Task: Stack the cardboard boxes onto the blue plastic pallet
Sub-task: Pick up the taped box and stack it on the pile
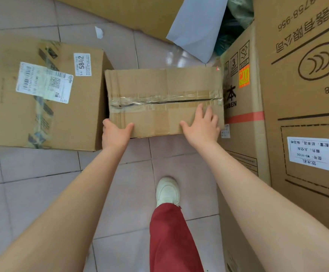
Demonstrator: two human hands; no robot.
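A taped plain cardboard box [159, 89] lies on the tiled floor straight ahead. My left hand [115, 134] grips its near left corner, thumb on top and fingers under the edge. My right hand [202, 124] lies flat on the top near the right end, fingers spread. A larger cardboard box with shipping labels [42, 107] sits on the floor to the left, touching the middle box's left side. No blue pallet is in view.
Tall printed cardboard boxes [304, 114] stand close on the right, against the middle box. A flat cardboard sheet [132, 10] and a grey-white sheet [197, 26] lie beyond. My foot in a white shoe [167, 191] stands on the tiles below the box.
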